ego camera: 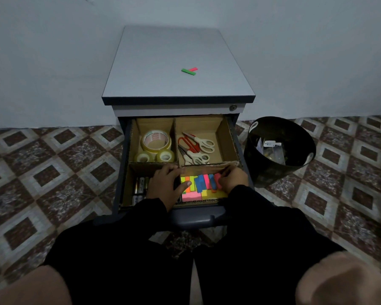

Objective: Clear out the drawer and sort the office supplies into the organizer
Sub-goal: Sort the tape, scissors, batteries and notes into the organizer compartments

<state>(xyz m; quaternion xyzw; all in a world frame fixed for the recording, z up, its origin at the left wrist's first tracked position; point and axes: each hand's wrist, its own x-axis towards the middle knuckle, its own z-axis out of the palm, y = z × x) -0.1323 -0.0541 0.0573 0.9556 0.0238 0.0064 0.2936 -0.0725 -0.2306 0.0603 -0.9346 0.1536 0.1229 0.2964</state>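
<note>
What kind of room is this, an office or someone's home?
Probably a home workspace or small office corner: a drawer cabinet against a bare wall, its cardboard organizer holding scissors and tape rolls, on patterned floor tiles.

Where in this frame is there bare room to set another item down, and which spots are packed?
Free: most of the cabinet top around the two sticky flags, and the right strip of the scissors compartment. Crowded: the tape rolls compartment and the sticky notes compartment, where both hands work.
</note>
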